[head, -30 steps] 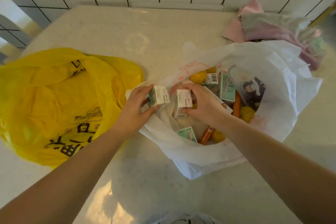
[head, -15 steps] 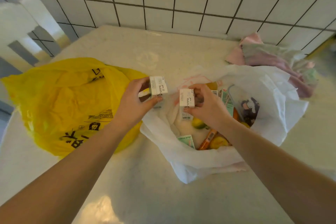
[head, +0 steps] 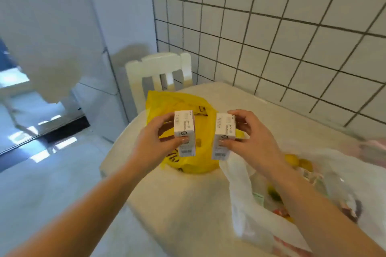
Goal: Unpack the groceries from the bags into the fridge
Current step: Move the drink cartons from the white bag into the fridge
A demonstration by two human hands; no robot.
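My left hand (head: 155,142) grips a small white carton (head: 184,131) upright, thumb on its front. A second white carton (head: 224,134) is held the same way by my right hand (head: 252,142). Both cartons hang in the air above the table, over the yellow plastic bag (head: 194,162). The open white plastic bag (head: 250,204) lies at lower right, with yellow fruit (head: 292,159) and several blurred packets inside. The white fridge (head: 52,27) stands at the left, doors closed.
A white chair back (head: 158,69) stands between the fridge and the table (head: 188,204). A white tiled wall (head: 271,27) runs behind the table. Pale floor (head: 52,173) lies to the left.
Both hands have lifted their cartons up out of the white bag and carried them left over the yellow bag. My view has swung left, bringing the fridge and chair in.
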